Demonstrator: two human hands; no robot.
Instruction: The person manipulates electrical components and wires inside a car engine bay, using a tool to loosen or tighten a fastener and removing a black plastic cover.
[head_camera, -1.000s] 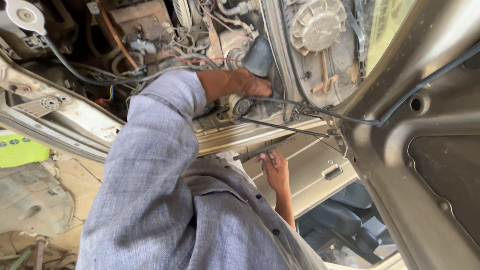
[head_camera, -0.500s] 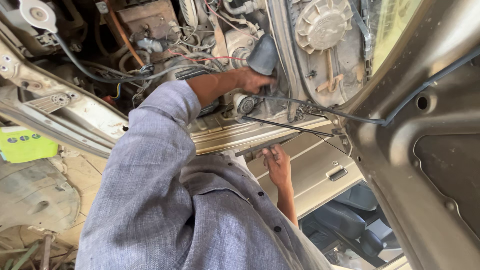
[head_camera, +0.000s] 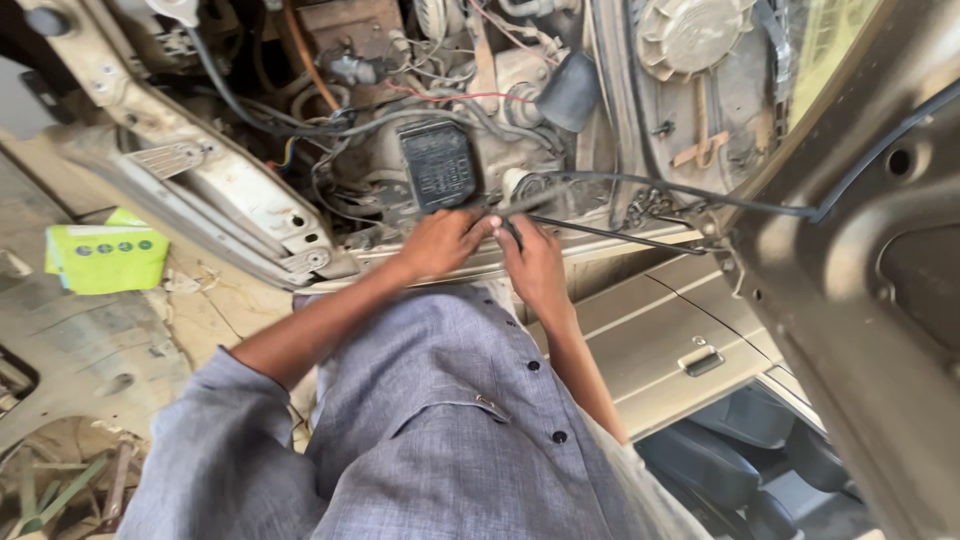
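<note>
The left hand (head_camera: 443, 240) has come down from the engine bay and the right hand (head_camera: 533, 262) has risen to meet it. Both grips close on a black cable (head_camera: 640, 183) between them, just below the fuse box (head_camera: 438, 165).

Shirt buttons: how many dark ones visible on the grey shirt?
3. Dark buttons on the grey shirt: one upper, one middle, one lower, running down the placket. More may be hidden by folds.
</note>
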